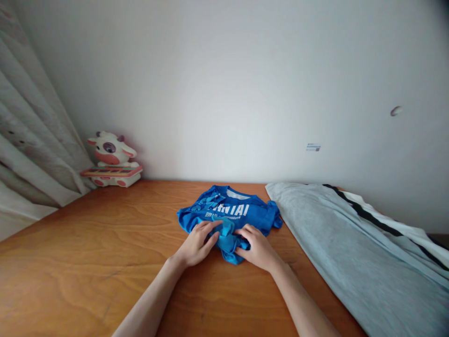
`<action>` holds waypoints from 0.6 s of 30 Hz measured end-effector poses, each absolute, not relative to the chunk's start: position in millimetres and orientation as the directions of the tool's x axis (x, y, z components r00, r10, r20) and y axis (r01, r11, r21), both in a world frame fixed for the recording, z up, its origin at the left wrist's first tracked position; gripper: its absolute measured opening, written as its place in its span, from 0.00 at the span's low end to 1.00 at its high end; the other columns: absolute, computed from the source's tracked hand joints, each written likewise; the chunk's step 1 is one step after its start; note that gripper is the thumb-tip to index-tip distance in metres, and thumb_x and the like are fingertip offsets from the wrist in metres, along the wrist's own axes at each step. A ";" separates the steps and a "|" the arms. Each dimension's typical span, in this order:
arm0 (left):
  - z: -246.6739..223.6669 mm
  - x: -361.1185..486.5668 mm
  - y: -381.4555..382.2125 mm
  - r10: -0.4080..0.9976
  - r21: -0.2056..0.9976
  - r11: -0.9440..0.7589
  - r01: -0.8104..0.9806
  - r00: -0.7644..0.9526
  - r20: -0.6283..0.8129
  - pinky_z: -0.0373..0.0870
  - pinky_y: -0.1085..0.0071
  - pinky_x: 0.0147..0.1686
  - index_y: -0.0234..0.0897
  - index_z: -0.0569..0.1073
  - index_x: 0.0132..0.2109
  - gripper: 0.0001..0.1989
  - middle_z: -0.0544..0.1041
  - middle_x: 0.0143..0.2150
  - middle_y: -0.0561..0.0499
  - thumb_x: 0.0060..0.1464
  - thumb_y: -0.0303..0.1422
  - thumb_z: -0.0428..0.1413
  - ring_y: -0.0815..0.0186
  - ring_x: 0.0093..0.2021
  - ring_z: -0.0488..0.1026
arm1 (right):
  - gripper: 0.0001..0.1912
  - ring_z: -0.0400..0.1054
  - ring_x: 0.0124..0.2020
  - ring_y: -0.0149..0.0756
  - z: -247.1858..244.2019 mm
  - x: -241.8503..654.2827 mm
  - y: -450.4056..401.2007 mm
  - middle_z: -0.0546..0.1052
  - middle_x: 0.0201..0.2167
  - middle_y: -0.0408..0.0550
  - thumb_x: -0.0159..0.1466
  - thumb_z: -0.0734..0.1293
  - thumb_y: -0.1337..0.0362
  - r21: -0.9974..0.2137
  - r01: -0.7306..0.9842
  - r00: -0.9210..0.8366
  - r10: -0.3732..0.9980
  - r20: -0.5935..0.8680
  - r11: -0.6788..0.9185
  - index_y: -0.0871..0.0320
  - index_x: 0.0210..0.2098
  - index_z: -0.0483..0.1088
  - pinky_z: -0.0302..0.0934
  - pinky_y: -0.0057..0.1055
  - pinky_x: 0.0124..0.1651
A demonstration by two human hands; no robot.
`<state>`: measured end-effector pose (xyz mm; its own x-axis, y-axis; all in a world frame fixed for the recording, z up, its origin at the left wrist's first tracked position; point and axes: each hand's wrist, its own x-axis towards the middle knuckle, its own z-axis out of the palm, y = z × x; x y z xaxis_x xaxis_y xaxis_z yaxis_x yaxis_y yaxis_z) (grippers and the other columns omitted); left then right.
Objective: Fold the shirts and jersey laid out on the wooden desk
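A blue shirt (257, 213) with white lettering lies crumpled on the wooden table, its collar towards the wall. The near part of the shirt is bunched up, with a lighter blue side showing. My left hand (198, 243) is at the left of this bunch, thumb and fingers curled against the cloth. From the right, my right hand (255, 245) grips the same bunch, with cloth between its thumb and fingers.
Grey cloth (326, 234) with a black stripe and a white edge covers the right side of the wooden table (87, 262). A cow-shaped toy keyboard (114, 161) stands at the back left, beside a pale curtain (31, 112). A white wall rises behind.
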<state>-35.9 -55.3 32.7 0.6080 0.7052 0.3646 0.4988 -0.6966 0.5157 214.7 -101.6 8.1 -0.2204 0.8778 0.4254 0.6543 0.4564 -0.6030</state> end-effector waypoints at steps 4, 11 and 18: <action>31.3 -33.7 -61.5 0.629 0.479 -0.759 0.441 0.687 0.365 0.61 0.53 0.65 0.42 0.53 0.72 0.40 0.66 0.68 0.41 0.58 0.43 0.59 0.50 0.66 0.63 | 0.11 0.75 0.42 0.43 -0.1 221.8 -93.3 0.80 0.40 0.51 0.67 0.60 0.62 -0.733 0.565 -0.053 0.904 0.425 0.378 0.54 0.45 0.72 0.66 0.37 0.46; 11.0 -10.6 -67.1 0.706 0.448 -0.707 0.548 0.586 0.398 0.61 0.47 0.64 0.40 0.42 0.75 0.55 0.59 0.71 0.35 0.50 0.44 0.66 0.44 0.68 0.61 | 0.21 0.75 0.40 0.43 1.6 212.1 -90.7 0.80 0.40 0.48 0.64 0.65 0.43 -0.981 -0.053 0.106 0.978 0.182 0.188 0.53 0.44 0.74 0.69 0.35 0.41; 8.4 -13.3 -57.0 0.760 0.513 -0.649 0.562 0.442 0.477 0.69 0.55 0.60 0.41 0.53 0.71 0.42 0.72 0.63 0.41 0.50 0.22 0.54 0.54 0.61 0.71 | 0.19 0.74 0.43 0.42 6.6 200.9 -90.1 0.81 0.40 0.44 0.59 0.72 0.43 -0.912 -0.388 0.060 0.991 0.118 0.132 0.49 0.41 0.75 0.69 0.37 0.45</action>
